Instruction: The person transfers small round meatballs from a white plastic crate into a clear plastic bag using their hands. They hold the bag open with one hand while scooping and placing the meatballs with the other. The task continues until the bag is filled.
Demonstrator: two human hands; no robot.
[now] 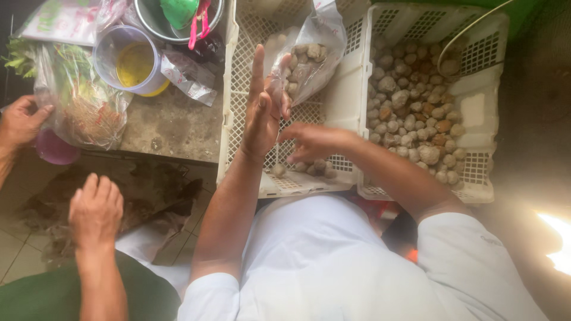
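My left hand (264, 110) is raised over a white slatted crate (238, 77). Its thumb and fingers pinch the mouth of a clear plastic bag (309, 65) that holds several brown, round lumps. My right hand (312, 141) reaches across, low in the same crate, with its fingers curled just above a few loose lumps (315, 166) on the crate floor. Whether it holds one is hidden. A second white crate (476, 107) to the right is heaped with many lumps (410, 107).
Another person on the left has one hand (95, 211) over a dark sack and the other (21, 122) on a bag of greens (83, 101). A clear tub with yellow inside (128, 59), a metal bowl (156, 24) and a purple cup (53, 148) stand on the concrete ledge.
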